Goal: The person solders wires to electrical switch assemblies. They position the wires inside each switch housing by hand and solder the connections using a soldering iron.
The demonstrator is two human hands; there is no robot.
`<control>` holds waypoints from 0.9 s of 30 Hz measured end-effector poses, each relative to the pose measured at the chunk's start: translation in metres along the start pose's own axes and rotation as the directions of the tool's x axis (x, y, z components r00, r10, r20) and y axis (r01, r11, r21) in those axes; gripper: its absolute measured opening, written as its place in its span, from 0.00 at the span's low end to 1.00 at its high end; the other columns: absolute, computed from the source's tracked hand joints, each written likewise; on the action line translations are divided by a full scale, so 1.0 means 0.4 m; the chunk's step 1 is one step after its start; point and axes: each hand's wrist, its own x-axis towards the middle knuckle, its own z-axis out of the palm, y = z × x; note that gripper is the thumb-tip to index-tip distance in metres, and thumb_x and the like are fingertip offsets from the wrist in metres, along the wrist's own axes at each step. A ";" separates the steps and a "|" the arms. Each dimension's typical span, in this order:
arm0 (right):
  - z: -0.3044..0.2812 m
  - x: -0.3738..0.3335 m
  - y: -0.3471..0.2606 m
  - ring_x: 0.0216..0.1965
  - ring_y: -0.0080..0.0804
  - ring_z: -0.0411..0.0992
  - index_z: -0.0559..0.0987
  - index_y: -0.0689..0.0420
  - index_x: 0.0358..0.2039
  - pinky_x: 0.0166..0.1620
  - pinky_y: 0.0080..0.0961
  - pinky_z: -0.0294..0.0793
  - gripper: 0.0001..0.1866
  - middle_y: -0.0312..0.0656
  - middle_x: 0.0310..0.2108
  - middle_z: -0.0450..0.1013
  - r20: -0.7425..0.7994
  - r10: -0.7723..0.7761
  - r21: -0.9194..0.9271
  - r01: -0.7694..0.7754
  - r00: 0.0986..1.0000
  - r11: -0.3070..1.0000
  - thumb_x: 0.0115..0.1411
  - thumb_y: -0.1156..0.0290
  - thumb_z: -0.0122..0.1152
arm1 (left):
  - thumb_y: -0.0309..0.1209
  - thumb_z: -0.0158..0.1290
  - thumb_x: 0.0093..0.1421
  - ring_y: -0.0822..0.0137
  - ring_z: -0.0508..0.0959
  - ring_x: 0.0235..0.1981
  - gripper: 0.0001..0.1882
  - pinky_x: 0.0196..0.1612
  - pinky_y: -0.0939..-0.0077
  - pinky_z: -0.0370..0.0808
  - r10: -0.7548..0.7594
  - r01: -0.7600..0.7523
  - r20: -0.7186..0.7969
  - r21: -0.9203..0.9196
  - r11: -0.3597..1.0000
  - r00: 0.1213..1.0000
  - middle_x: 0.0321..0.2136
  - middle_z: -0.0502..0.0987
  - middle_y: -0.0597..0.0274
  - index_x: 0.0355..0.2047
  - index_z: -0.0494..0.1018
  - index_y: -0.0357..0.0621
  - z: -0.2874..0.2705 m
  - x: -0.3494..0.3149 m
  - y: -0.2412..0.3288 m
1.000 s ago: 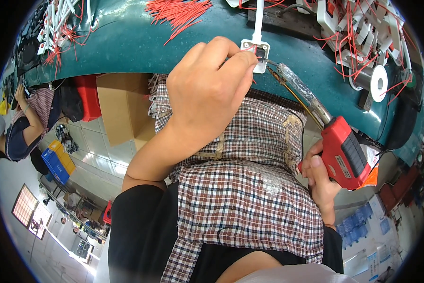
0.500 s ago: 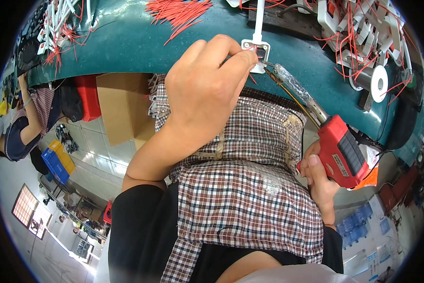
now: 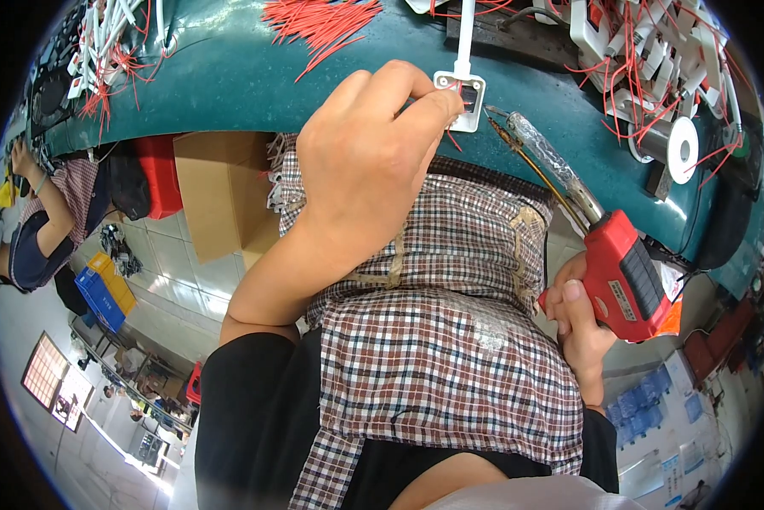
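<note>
My left hand [image 3: 369, 149] reaches over the bench edge, thumb and forefinger pinched on a thin red wire [image 3: 456, 140] whose end lies inside a small white plastic housing [image 3: 475, 125]. A white cable [image 3: 467, 38] runs up from that housing. My fingers hide part of its left side. In my right hand [image 3: 579, 319] is a red soldering gun [image 3: 624, 276], gripped by its handle at the right of my lap. Its tip, with a thin feed tube alongside, points at the housing and stands a little apart from its right side.
Loose red wires [image 3: 322, 21] lie in a pile on the green bench mat [image 3: 220, 76]. A solder spool [image 3: 681, 151] stands at right, near a heap of white parts with red wires [image 3: 654, 59]. More white cables [image 3: 114, 38] lie far left. A co-worker's arm [image 3: 50, 200] shows at left.
The soldering gun has drawn back right and slightly down, its tip moving away from the housing. My left hand stays almost still. The co-worker's arm at left has shifted up and left.
</note>
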 end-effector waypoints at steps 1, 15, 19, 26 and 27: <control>-0.003 0.001 0.002 0.13 0.16 0.55 0.70 0.64 0.31 0.19 0.17 0.62 0.11 0.40 0.21 0.65 0.009 -0.007 -0.003 0.007 1.000 1.000 0.60 0.69 0.58 | 0.27 0.62 0.48 0.70 0.70 0.23 0.05 0.22 0.75 0.68 0.005 -0.005 -0.001 0.000 1.000 1.000 0.25 0.72 0.74 0.27 0.79 0.51 0.000 0.000 -0.001; -0.010 -0.007 0.012 0.12 0.15 0.54 0.69 0.65 0.38 0.18 0.17 0.62 0.12 0.39 0.20 0.65 -0.015 -0.009 -0.004 0.009 1.000 1.000 0.61 0.70 0.57 | 0.28 0.63 0.48 0.68 0.71 0.24 0.06 0.24 0.75 0.69 0.010 -0.010 0.002 -0.027 1.000 1.000 0.25 0.72 0.71 0.27 0.77 0.49 -0.003 -0.001 0.002; -0.010 -0.009 0.011 0.12 0.15 0.54 0.69 0.65 0.39 0.18 0.18 0.62 0.12 0.40 0.20 0.66 -0.052 0.015 0.023 -0.014 0.999 1.000 0.60 0.70 0.57 | 0.28 0.63 0.48 0.68 0.71 0.23 0.06 0.24 0.74 0.69 0.018 -0.019 -0.013 -0.016 1.000 1.000 0.24 0.71 0.70 0.27 0.77 0.48 0.000 0.000 0.002; -0.018 -0.004 0.019 0.13 0.17 0.55 0.69 0.65 0.40 0.19 0.19 0.62 0.12 0.39 0.21 0.66 -0.062 -0.016 0.072 0.021 0.998 0.997 0.60 0.71 0.57 | 0.31 0.65 0.47 0.64 0.70 0.26 0.08 0.28 0.69 0.68 0.047 -0.047 -0.005 -0.013 0.999 0.999 0.25 0.70 0.68 0.26 0.76 0.48 -0.016 0.026 0.002; -0.017 -0.004 0.021 0.13 0.17 0.55 0.69 0.65 0.40 0.19 0.19 0.62 0.12 0.39 0.21 0.66 -0.064 -0.027 0.074 0.031 0.998 0.997 0.60 0.71 0.57 | 0.30 0.65 0.47 0.63 0.71 0.28 0.08 0.30 0.69 0.68 0.004 -0.005 -0.022 -0.023 1.000 1.000 0.25 0.72 0.67 0.27 0.77 0.47 -0.022 0.036 0.004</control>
